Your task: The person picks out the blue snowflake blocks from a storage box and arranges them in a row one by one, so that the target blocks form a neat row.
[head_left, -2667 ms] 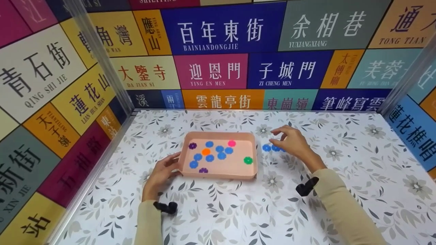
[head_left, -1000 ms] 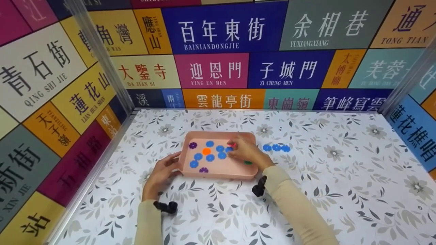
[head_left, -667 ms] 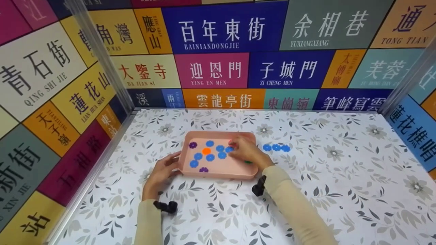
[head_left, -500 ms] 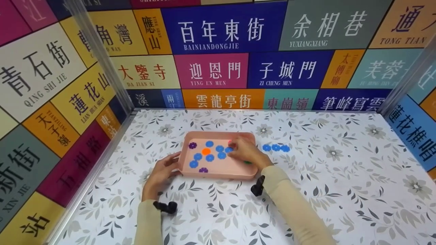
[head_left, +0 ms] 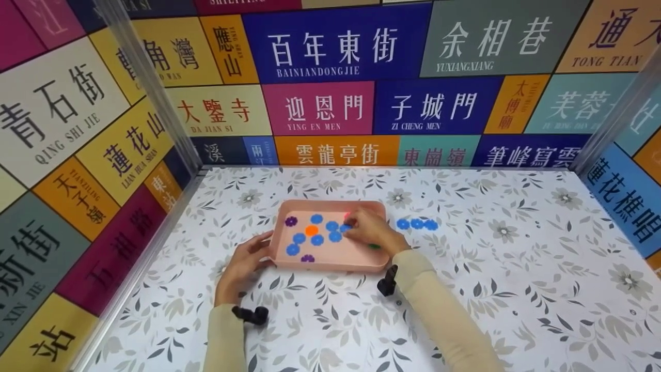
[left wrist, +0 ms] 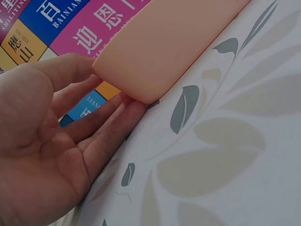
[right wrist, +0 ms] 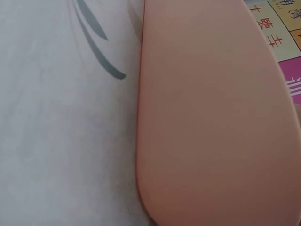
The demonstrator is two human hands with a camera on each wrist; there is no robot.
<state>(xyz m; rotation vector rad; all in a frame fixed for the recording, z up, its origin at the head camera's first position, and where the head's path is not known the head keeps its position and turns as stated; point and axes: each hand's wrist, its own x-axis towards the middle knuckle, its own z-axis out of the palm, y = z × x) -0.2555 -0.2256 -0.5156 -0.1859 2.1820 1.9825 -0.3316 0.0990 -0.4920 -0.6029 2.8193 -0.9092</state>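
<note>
A shallow pink tray point(head_left: 330, 266) stands on the table with small flower-shaped plastic pieces in it. My left hand point(head_left: 247, 263) touches the tray's left side; in the left wrist view its fingers reach the rim and the base of the corner. My right hand point(head_left: 371, 229) is over the right part of the tray, thumb and finger pinching at a blue flower piece point(head_left: 344, 228). A pink flower piece point(head_left: 347, 215) and a green flower piece point(head_left: 374, 246) are partly hidden by this hand. The right wrist view shows only the tray's outer wall point(right wrist: 211, 117).
In the tray lie an orange flower piece point(head_left: 312, 231), purple flower pieces point(head_left: 291, 221) and several more blue ones. A row of three blue flower pieces point(head_left: 417, 224) lies on the floral tabletop right of the tray. Sign-printed walls point(head_left: 335, 51) enclose the back and sides.
My right hand has moved left from the blue row into the tray, where it has stayed for the last second with small finger motions. The left hand has kept its place.
</note>
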